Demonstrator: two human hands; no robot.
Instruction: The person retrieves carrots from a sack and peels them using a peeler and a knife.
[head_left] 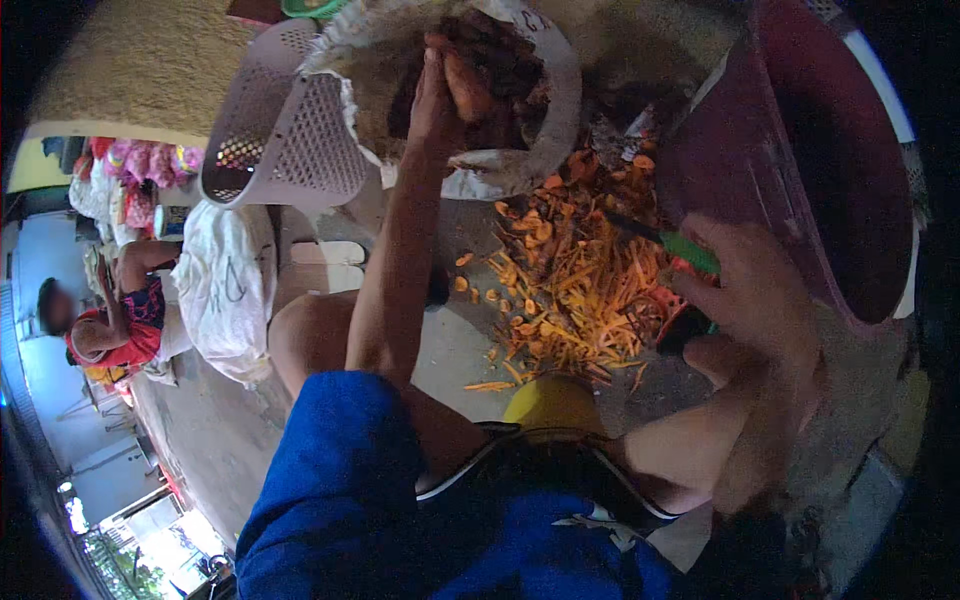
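My left arm stretches forward to the mouth of a white sack [560,85] filled with dark brown roots [510,55]. There my left hand [436,105] is closed around an orange-brown root [468,88], its fingers partly hidden in the shade. On the right, my right hand [745,290] grips a knife by its green handle [690,252]; the dark blade [630,226] points left over a heap of orange peelings and slices [565,280]. Something red and black [680,315] lies just below that hand, too dim to make out.
A large maroon tub [720,140] stands close on the right. To the left are a pale perforated basket [320,145], a full white sack [228,285] and a pair of slippers [328,254]. Another person in red [125,335] sits farther left. Something yellow [555,402] shows between my legs.
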